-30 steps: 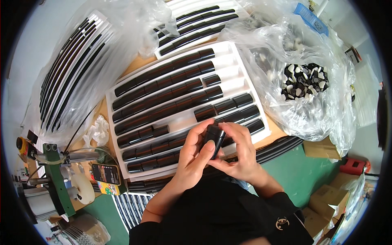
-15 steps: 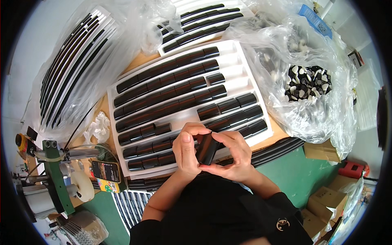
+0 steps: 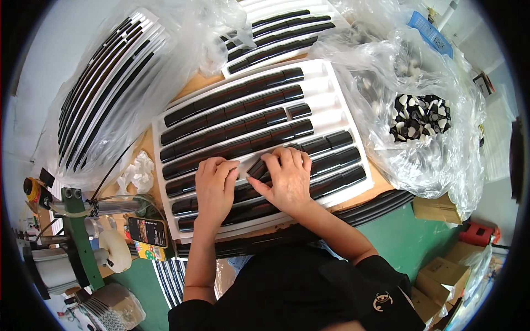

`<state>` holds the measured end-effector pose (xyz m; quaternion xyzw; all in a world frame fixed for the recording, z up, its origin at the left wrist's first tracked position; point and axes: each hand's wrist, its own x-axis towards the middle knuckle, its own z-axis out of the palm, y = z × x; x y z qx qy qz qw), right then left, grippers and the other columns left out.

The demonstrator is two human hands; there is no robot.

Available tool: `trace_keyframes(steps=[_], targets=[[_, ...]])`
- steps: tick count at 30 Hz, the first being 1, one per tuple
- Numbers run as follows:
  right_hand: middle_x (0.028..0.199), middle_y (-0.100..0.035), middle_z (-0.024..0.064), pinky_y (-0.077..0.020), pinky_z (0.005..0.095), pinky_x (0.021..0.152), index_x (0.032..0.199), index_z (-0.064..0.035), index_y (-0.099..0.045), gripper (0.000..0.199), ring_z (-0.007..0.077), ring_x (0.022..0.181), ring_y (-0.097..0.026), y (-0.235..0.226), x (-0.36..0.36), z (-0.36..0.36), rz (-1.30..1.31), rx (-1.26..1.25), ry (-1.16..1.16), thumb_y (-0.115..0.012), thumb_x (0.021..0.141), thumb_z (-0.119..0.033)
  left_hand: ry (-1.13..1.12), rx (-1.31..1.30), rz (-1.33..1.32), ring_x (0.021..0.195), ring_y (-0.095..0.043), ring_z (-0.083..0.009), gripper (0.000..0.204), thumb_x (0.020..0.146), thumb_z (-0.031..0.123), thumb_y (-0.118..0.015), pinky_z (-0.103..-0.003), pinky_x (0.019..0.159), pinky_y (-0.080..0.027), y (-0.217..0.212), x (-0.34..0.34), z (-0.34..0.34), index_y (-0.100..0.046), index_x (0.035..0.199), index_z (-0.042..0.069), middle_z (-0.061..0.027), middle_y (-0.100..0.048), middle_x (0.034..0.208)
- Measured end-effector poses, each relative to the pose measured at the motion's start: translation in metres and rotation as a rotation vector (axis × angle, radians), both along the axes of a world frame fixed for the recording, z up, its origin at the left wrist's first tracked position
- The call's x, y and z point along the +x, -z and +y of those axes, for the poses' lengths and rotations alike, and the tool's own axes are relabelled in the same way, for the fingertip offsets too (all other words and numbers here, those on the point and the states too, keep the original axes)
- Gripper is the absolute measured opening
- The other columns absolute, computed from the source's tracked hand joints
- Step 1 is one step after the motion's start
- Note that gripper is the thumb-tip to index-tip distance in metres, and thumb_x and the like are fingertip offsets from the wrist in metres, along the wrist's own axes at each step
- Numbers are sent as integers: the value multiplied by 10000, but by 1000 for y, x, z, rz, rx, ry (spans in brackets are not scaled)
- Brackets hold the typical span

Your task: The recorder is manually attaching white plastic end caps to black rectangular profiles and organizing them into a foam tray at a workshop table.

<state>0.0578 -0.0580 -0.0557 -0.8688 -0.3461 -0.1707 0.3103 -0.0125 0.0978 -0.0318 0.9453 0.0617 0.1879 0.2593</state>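
A white moulded tray (image 3: 338, 83) lies before me, with rows of short, glossy black cylindrical pieces (image 3: 237, 140) set end to end in its grooves. My right hand (image 3: 288, 179) is low over one of the nearer rows, its thumb and fingers closed about a black cylindrical piece (image 3: 256, 167), which lies tilted at a gap in that row. Beside it on the left, my left hand (image 3: 216, 185) rests over the same row. Its fingers are bent and pressed together, and what they grip, if anything, is hidden beneath them.
Another tray (image 3: 149, 27) under clear plastic stands at the left, and a further one (image 3: 331, 12) lies behind. On the right, a plastic bag (image 3: 364, 83) surrounds black and white small parts (image 3: 420, 117). A phone (image 3: 148, 231) and a green-framed machine (image 3: 81, 243) are at lower left.
Both hands have come down from in front of my chest to the tray and moved apart. The black cylindrical piece they held together is now at the row gap under my right hand.
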Motion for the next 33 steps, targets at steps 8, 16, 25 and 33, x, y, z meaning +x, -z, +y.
trace_keyframes(steps=[8,16,25,33], targets=[[1161,-464,155,-286,480,934,901,-90,-599,315,347,1145,-409,5,2,0,38,-4,12,-687,720,-333,155,243,150,982,-500,-313,323,699,54,-647,-411,823,-390,-6,-16,9,-624,1018,103,-131,-519,1033],[1209,-504,91,-321,484,953,957,-102,-633,366,318,1200,-422,-12,22,-29,20,176,-181,-695,721,-375,188,229,100,1052,-512,-296,282,770,48,-584,-396,892,-379,1,-16,9,-612,1050,71,-126,-591,1118],[886,-601,92,-472,401,685,941,-92,-580,272,297,835,-589,11,209,-279,-211,-172,928,-687,740,-241,-144,-1188,-226,967,-577,-162,383,897,18,-452,-264,787,-495,-5,-25,4,-456,1280,21,-143,-572,1156],[765,-595,113,-455,399,626,832,-41,-594,254,289,703,-595,4,246,-284,-207,-192,792,-704,722,-242,7,-1611,-26,963,-600,-285,441,795,-56,-560,-378,768,-551,-5,-33,-31,-486,1222,23,-125,-563,1073]])
